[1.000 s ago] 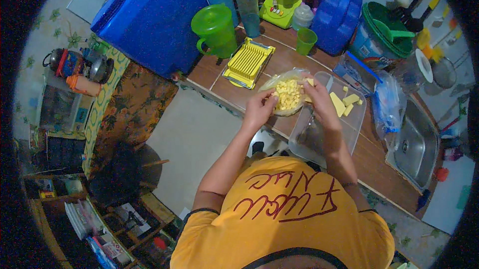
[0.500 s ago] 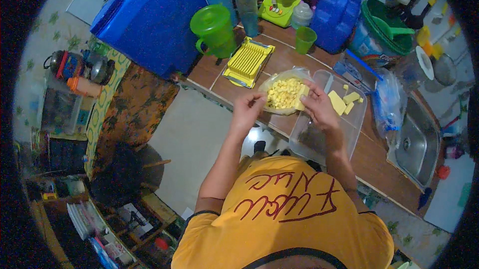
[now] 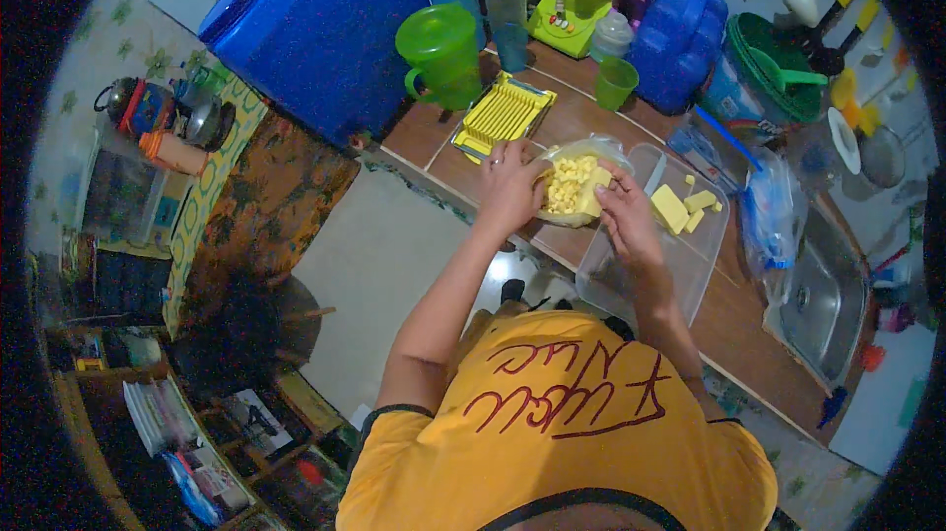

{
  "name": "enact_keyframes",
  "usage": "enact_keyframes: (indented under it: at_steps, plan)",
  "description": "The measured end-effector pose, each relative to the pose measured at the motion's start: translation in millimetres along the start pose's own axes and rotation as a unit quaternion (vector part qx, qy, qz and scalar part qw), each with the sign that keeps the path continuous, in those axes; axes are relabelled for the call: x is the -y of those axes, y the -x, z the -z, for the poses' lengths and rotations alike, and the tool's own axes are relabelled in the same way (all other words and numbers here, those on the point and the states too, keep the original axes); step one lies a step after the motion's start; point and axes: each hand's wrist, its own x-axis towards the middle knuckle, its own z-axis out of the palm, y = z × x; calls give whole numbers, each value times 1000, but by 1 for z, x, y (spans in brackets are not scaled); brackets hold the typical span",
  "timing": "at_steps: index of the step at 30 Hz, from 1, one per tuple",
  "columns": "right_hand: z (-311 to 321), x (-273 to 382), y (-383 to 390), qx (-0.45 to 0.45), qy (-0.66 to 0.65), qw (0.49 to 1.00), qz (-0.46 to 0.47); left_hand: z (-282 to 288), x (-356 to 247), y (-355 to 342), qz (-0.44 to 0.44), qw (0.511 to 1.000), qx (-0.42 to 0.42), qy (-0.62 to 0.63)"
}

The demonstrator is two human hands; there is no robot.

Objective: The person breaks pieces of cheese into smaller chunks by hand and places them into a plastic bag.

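Observation:
My right hand (image 3: 631, 221) pinches a pale yellow block of cheese (image 3: 589, 198) upright at the right side of a bag-lined bowl (image 3: 564, 220). Small cheese cubes (image 3: 567, 179) fill the bowl. My left hand (image 3: 512, 188) is at the bowl's left rim, its fingertips by the near end of a yellow slicer (image 3: 506, 114) with parallel slots; those fingers are bent and spread apart, with nothing seen in them. On the right, a clear divided plastic container (image 3: 631, 260) holds a larger cheese slab (image 3: 669, 208) and several smaller pieces, partly under my right forearm.
Behind the slicer stand a green lidded pitcher (image 3: 439, 58), bottles and a big blue jug (image 3: 325, 33). A green cup (image 3: 616, 85) and a smaller blue jug (image 3: 678, 43) stand farther back. Plastic bags (image 3: 771, 206) lie beside the metal sink (image 3: 826, 285) at right.
My left hand has moved up and away from the bowl's near rim toward the slicer's near end, its fingers spreading. My right hand stays at the bowl with the cheese. The view shifted slightly.

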Motion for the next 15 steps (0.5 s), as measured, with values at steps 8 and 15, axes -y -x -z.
enact_keyframes:
  at_steps: [8,15]
  plan:
    - [10,-4,2,7,0,1000,-11,-20,8,-22,-55,993,87,-65]
    - [18,-5,2,1,-5,1000,-4,-36,24,-26,-26,994,105,-13]
